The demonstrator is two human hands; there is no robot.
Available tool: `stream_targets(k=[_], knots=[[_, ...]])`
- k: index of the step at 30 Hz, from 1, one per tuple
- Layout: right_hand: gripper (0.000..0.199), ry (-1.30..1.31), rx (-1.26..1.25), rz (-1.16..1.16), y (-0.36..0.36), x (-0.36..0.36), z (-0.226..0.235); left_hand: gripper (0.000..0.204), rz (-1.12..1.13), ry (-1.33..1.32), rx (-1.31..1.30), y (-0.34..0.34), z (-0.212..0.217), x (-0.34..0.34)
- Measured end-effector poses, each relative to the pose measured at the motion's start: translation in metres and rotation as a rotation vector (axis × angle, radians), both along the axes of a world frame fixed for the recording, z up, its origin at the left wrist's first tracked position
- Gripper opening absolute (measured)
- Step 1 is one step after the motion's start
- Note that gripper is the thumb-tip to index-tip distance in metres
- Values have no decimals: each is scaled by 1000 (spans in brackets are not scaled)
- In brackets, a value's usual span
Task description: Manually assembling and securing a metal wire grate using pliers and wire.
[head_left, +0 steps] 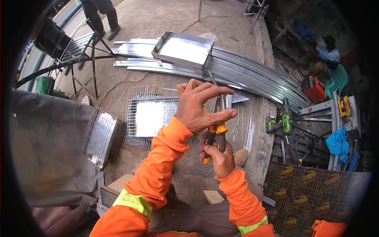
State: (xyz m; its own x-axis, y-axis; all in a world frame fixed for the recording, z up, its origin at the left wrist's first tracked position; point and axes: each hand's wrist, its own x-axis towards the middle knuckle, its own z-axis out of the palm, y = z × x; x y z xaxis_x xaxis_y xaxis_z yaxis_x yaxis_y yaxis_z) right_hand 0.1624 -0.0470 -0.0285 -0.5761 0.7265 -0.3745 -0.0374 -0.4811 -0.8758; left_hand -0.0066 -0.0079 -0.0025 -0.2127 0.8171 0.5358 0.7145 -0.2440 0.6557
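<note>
My right hand [222,160] is wrapped around the dark and yellow handles of a pair of pliers [221,138], jaws pointing away from me. My left hand [197,104] is raised beside the jaws. Its thumb and forefinger are spread apart, the other fingers partly bent, and I see nothing gripped in it. The left fingers partly hide the jaws, so I cannot tell whether they pinch anything. Below and left of that hand, a wire grid [133,118] lies on the ground around a shiny sheet-metal piece [152,116].
A sheet-metal tray [183,49] rests on long metal profiles [252,75] ahead. Another mesh-covered metal piece [99,136] leans at left. A green cordless drill [285,118] stands at right near a blue cloth [338,141]. People are at upper left [100,15] and far right [328,53].
</note>
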Motion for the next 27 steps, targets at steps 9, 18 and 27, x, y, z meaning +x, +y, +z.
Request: stream_targets(k=[9,18,27], knots=[[35,70,-83,-54,-17,-5,-5,33,-98,-162,-88,-1,-7,-4],[39,189,-130,27,-22,-4,1,20,-267,-331,-76,-2,-5,-6],[48,237,-281,98,3,5,5,44,-165,-104,-102,-4,-1,-18]])
